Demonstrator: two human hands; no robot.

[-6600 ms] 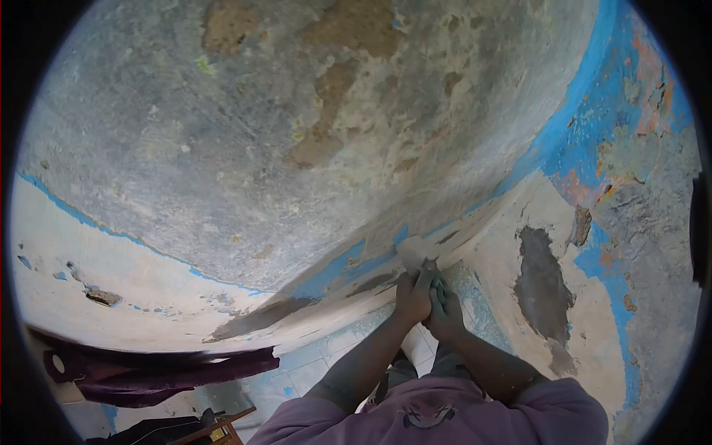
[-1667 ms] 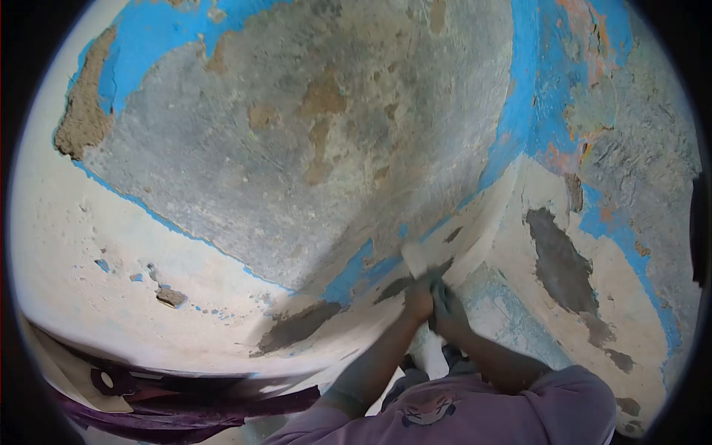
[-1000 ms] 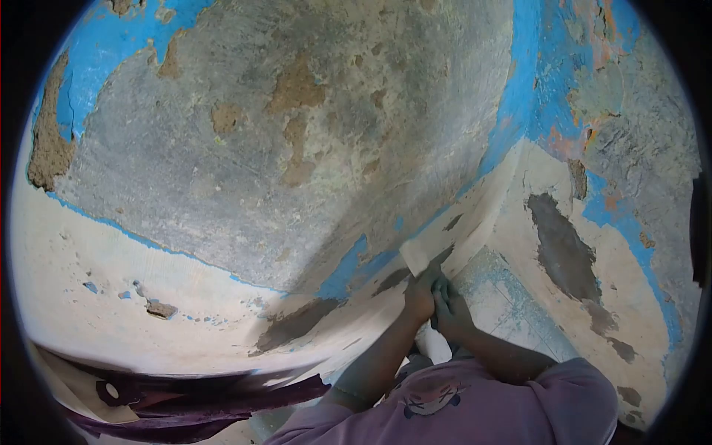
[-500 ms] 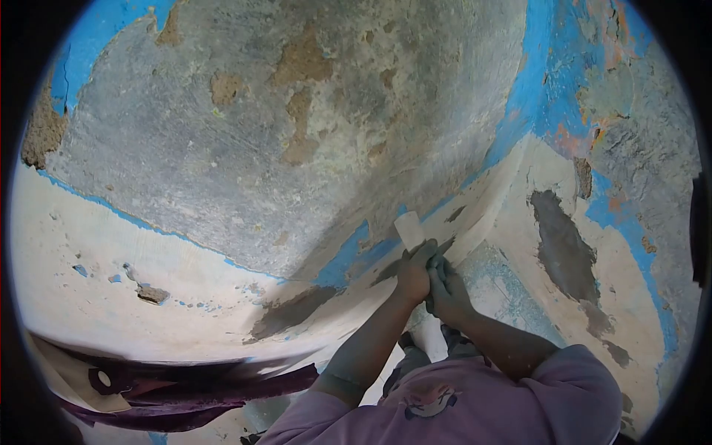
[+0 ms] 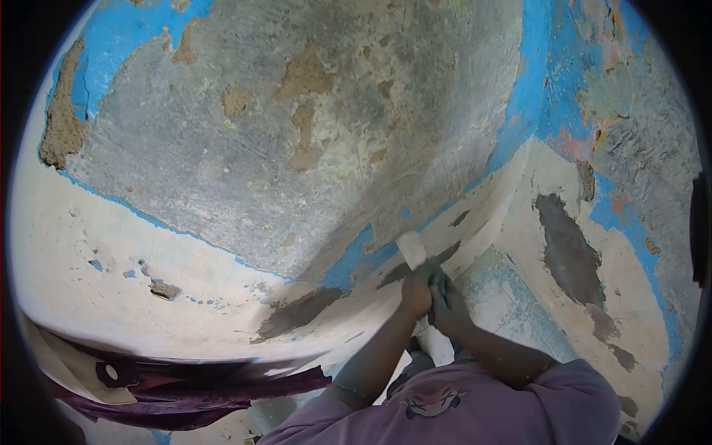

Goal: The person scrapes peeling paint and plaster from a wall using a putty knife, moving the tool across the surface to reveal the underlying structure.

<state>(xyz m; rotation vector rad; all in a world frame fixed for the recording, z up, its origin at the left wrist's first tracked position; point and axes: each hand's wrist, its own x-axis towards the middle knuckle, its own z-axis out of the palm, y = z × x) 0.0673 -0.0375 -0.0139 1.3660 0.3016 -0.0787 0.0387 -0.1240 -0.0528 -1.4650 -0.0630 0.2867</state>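
Observation:
A white, pole-like piece (image 5: 412, 249) with a blunt end is gripped in front of my body; its exact kind I cannot make out. My left hand (image 5: 418, 289) is closed around it just below that end. Against the left one lies my right hand (image 5: 447, 305), also closed around the piece, its fingers partly hidden. A pale stretch that looks like the same piece shows below both hands, near my legs. Behind the upper end stands the wall (image 5: 222, 170), with bare grey plaster and a blue edge.
Dark grey patches (image 5: 571, 252) mark the pale lower wall on the right, and another dark patch (image 5: 300, 311) lies on the left. A purple cloth (image 5: 185, 400) is bunched at the lower left. The wall corner (image 5: 530, 141) rises at the right, above a dusty teal floor area (image 5: 504, 289).
Both hands and the white piece have moved slightly down, towards my body. The view has turned a little to the left, so the wall appears shifted right.

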